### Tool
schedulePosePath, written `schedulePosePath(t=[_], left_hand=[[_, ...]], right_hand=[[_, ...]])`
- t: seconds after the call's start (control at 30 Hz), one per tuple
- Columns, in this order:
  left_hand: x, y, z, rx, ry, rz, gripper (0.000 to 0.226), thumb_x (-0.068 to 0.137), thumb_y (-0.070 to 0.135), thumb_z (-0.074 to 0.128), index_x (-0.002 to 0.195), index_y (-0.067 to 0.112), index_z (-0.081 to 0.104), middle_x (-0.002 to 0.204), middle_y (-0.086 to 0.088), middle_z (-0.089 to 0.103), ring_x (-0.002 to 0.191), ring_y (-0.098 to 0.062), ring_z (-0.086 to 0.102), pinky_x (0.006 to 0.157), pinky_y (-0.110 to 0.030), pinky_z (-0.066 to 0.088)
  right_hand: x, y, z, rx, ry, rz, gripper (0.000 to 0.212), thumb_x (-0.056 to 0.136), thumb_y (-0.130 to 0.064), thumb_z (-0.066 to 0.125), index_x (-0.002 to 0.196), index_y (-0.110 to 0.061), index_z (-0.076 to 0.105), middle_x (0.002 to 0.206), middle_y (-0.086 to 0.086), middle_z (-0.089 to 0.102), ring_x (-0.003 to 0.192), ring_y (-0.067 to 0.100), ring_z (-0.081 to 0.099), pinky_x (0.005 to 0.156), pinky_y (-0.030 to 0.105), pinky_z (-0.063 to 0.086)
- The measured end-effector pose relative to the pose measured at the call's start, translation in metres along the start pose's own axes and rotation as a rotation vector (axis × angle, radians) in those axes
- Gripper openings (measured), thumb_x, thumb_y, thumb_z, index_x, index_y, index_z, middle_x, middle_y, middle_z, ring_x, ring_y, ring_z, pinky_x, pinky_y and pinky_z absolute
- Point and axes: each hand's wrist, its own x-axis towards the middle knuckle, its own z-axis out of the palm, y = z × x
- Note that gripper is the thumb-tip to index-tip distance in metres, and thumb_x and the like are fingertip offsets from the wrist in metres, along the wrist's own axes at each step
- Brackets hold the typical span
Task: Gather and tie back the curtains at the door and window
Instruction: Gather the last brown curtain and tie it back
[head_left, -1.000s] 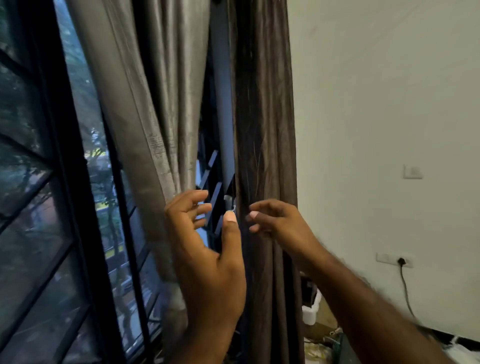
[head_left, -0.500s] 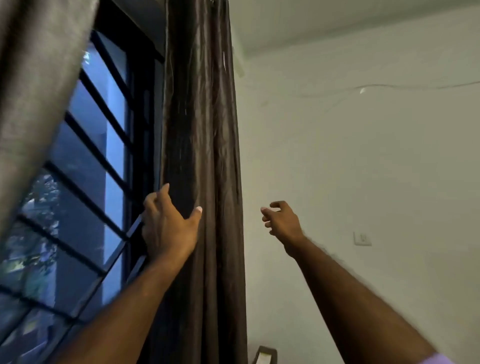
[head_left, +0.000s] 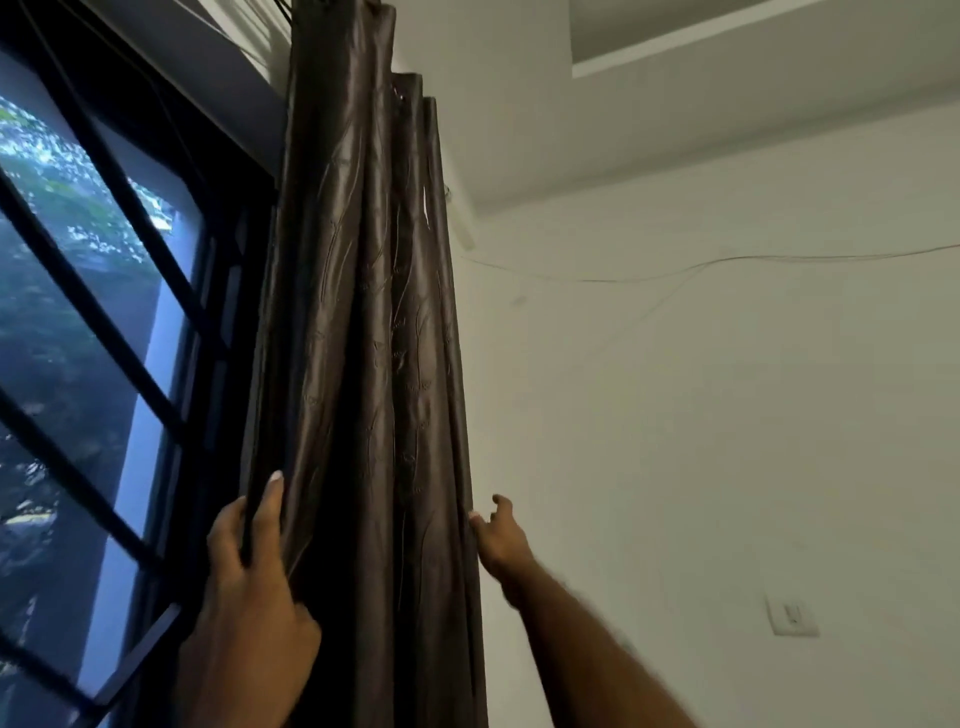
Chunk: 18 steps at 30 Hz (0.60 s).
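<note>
Left hand nearest, gripping the left edge of the dark brown curtain, thumb laid straight up the front fold, fingers curled behind; right hand a little farther, at the curtain's right edge, one fingertip touching the fabric, other fingers loosely curled, holding nothing; curtain gathered into tight pleats between barred window and white wall, long axis upright, running from below the hands up toward the ceiling, faint embossed stem pattern on the sheen; beyond, wall switch low right; thin wire strung across the wall higher up.
</note>
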Motion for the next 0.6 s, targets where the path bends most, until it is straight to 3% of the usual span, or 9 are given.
schedulePosePath(t=[0.07,0.13,0.2,0.27,0.3,0.37,0.5,0.53,0.6], left_hand=[[0.002,0.001,0.004,-0.051,0.036,0.000,0.123,0.067,-0.016,0.058,0.147,0.055,-0.003,0.152,0.005,0.021,0.068,-0.025,0.057,0.051,-0.029,0.042],[0.003,0.004,0.006,-0.071,0.051,0.013,0.128,0.065,-0.018,0.056,0.142,0.061,-0.008,0.150,0.008,0.026,0.060,-0.019,0.053,0.046,-0.025,0.038],[0.004,0.006,0.008,-0.089,0.053,0.030,0.128,0.063,-0.019,0.055,0.144,0.062,-0.002,0.149,0.007,0.030,0.057,-0.017,0.052,0.043,-0.024,0.038],[0.007,0.005,0.008,-0.063,0.053,0.034,0.124,0.062,-0.019,0.054,0.144,0.062,0.006,0.148,0.007,0.031,0.056,-0.010,0.050,0.040,-0.024,0.038],[0.009,0.006,0.008,-0.045,0.059,0.029,0.122,0.063,-0.019,0.054,0.142,0.062,0.008,0.148,0.007,0.031,0.056,-0.005,0.046,0.040,-0.024,0.038],[0.011,0.006,0.006,-0.021,0.059,0.024,0.120,0.064,-0.018,0.055,0.140,0.063,0.010,0.148,0.005,0.030,0.056,0.000,0.040,0.039,-0.020,0.033],[0.014,0.007,-0.002,-0.008,-0.003,0.014,0.109,0.074,-0.014,0.051,0.138,0.065,0.011,0.154,0.005,0.021,0.073,-0.010,0.048,0.046,-0.018,0.037],[0.015,0.007,-0.004,-0.013,-0.005,-0.008,0.104,0.076,-0.014,0.048,0.140,0.062,0.017,0.155,0.006,0.019,0.078,-0.010,0.048,0.052,-0.019,0.040],[0.015,0.009,-0.015,-0.072,-0.007,-0.065,0.089,0.082,-0.011,0.046,0.146,0.049,0.028,0.155,0.007,0.020,0.087,-0.011,0.046,0.064,-0.025,0.044]], right_hand=[[0.015,0.008,0.014,0.049,-0.027,-0.001,0.067,0.105,-0.032,0.044,0.158,-0.009,0.010,0.160,0.018,0.031,0.144,0.034,0.037,0.117,0.043,0.035],[0.028,0.014,0.028,0.101,-0.071,-0.003,0.068,0.105,-0.031,0.045,0.158,-0.009,0.008,0.161,0.016,0.030,0.145,0.034,0.036,0.118,0.045,0.033],[0.035,0.016,0.038,0.167,-0.072,-0.007,0.057,0.102,-0.032,0.051,0.153,-0.015,0.031,0.151,0.015,0.047,0.134,0.031,0.051,0.113,0.044,0.042],[0.038,0.015,0.044,0.216,-0.022,-0.059,0.031,0.097,-0.035,0.059,0.123,-0.018,0.062,0.120,0.012,0.070,0.108,0.026,0.068,0.097,0.046,0.054],[0.037,0.012,0.043,0.216,0.016,-0.100,0.026,0.095,-0.037,0.060,0.108,-0.016,0.068,0.107,0.010,0.073,0.098,0.026,0.071,0.091,0.048,0.057],[0.032,0.004,0.039,0.248,0.067,-0.168,0.036,0.097,-0.044,0.055,0.098,-0.011,0.070,0.098,0.012,0.074,0.095,0.031,0.070,0.088,0.052,0.056],[0.007,-0.026,0.027,0.506,-0.115,-0.269,0.055,0.099,-0.063,0.037,0.123,-0.020,0.063,0.121,0.007,0.069,0.114,0.024,0.065,0.101,0.047,0.052],[-0.001,-0.037,0.027,0.527,-0.154,-0.298,0.053,0.099,-0.061,0.042,0.129,-0.021,0.059,0.126,0.005,0.067,0.117,0.022,0.065,0.103,0.047,0.051],[-0.022,-0.061,0.034,0.523,-0.170,-0.370,0.040,0.101,-0.040,0.054,0.134,-0.018,0.058,0.129,0.005,0.068,0.119,0.022,0.065,0.106,0.048,0.049]])
